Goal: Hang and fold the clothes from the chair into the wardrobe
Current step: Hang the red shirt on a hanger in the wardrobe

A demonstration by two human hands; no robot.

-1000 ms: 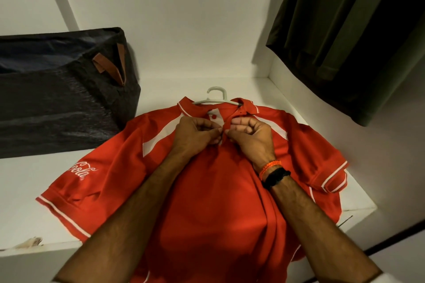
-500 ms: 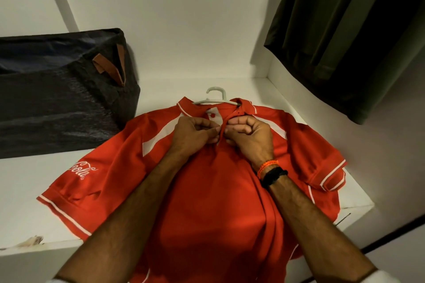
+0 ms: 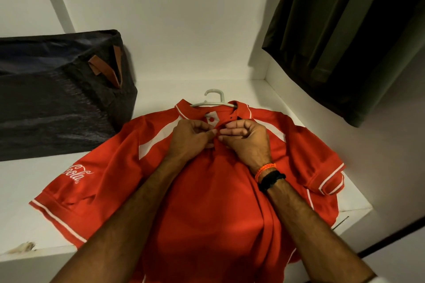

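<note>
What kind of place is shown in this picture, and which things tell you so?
Most likely the inside of a wardrobe or closet. A red polo shirt on a white hanger lies on a white shelf between white walls, dark green clothing hangs above on the right, and a dark storage bag stands at the left.

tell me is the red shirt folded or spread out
Spread out. The shirt lies flat on the shelf with both sleeves out, a hanger in its collar, its lower part over the edge.
</note>
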